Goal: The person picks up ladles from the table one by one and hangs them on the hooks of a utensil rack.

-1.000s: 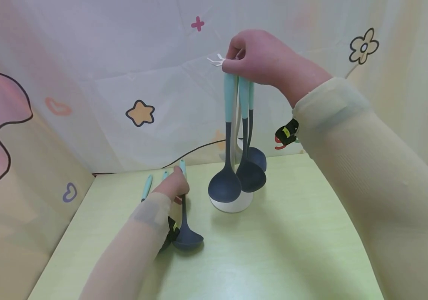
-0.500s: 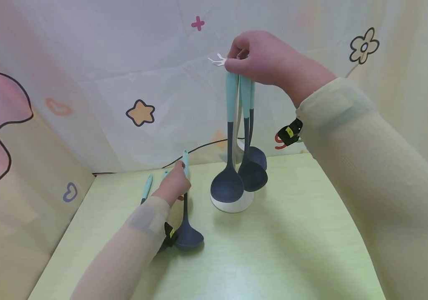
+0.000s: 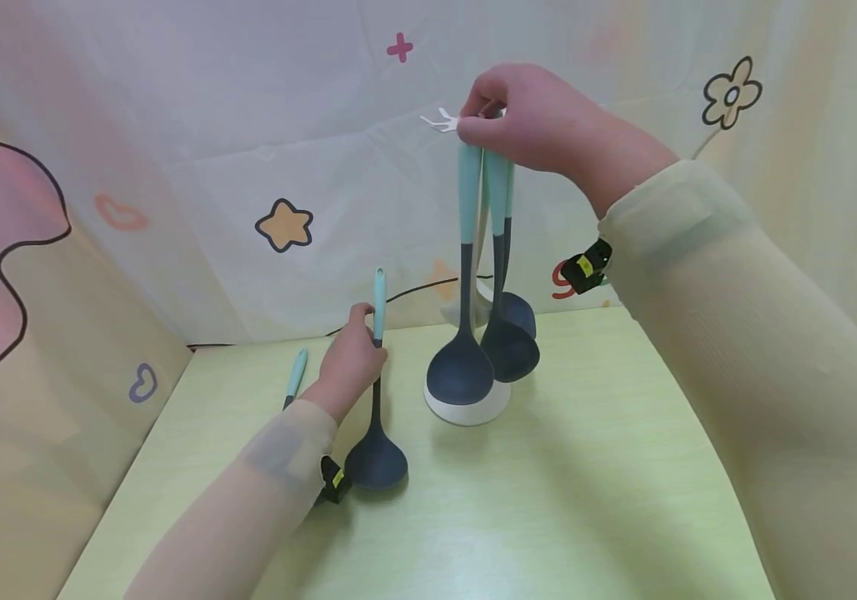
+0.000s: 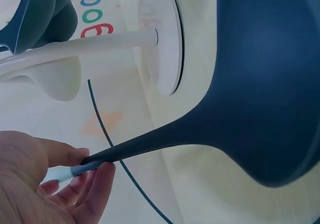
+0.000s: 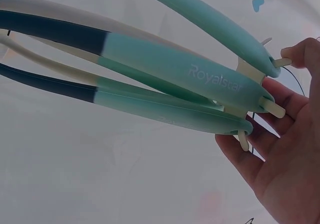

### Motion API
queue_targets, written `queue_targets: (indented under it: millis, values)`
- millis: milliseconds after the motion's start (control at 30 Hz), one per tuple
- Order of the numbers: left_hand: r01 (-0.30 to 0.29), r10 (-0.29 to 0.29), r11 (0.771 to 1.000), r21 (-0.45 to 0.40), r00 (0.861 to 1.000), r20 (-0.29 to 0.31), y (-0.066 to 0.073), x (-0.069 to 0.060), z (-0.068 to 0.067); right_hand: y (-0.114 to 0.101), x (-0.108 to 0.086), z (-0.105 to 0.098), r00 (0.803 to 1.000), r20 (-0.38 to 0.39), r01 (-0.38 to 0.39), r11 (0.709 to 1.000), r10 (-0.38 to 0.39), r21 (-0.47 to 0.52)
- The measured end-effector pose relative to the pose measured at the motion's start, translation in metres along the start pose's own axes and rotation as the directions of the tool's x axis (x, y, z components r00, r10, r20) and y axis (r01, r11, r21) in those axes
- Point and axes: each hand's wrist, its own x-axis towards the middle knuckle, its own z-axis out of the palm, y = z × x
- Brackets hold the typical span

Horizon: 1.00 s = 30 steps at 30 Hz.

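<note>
At nine o'clock from the left hand [image 3: 353,354], a turquoise-handled utensil [image 3: 296,373] lies on the table [image 3: 211,433]. That hand pinches a dark ladle [image 3: 376,458] by its handle, which points to twelve, bowl at six; whether the bowl touches the table I cannot tell. At the hand's four o'clock stands the base of a white rack [image 3: 468,415], hung with utensils [image 3: 468,196]. At the rack's twelve, the right hand [image 3: 537,117] grips its top.

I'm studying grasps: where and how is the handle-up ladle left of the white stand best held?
Probably low on the turquoise handle, coming from the left: the ladle points handle-up, leaving its holed tip free, with the white stand to the right.
</note>
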Motion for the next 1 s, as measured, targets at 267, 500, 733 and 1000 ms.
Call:
queue_targets:
  millis: [267, 500, 733, 1000]
  values:
    - [-0.021, 0.018, 0.999, -0.049, 0.998, -0.06, 0.006, -0.005, -0.001, 0.003, 0.001, 0.002, 1.0, -0.01, -0.011, 1.0, 0.011, 0.018]
    - [-0.077, 0.058, 0.99, -0.122, 0.987, -0.152, 0.018, -0.006, -0.002, 0.005, 0.0, 0.003, 1.0, -0.024, -0.011, 0.999, 0.012, 0.033]
    - [-0.156, 0.124, 0.977, -0.144, 0.97, -0.208, 0.032, -0.011, -0.007, 0.01, 0.0, 0.004, 0.999, -0.038, -0.006, 0.998, 0.008, 0.061]
    - [-0.264, 0.196, 0.941, -0.211, 0.935, -0.296, 0.046, -0.021, -0.015, 0.013, 0.003, 0.009, 0.999, -0.049, 0.011, 0.996, -0.007, 0.089]
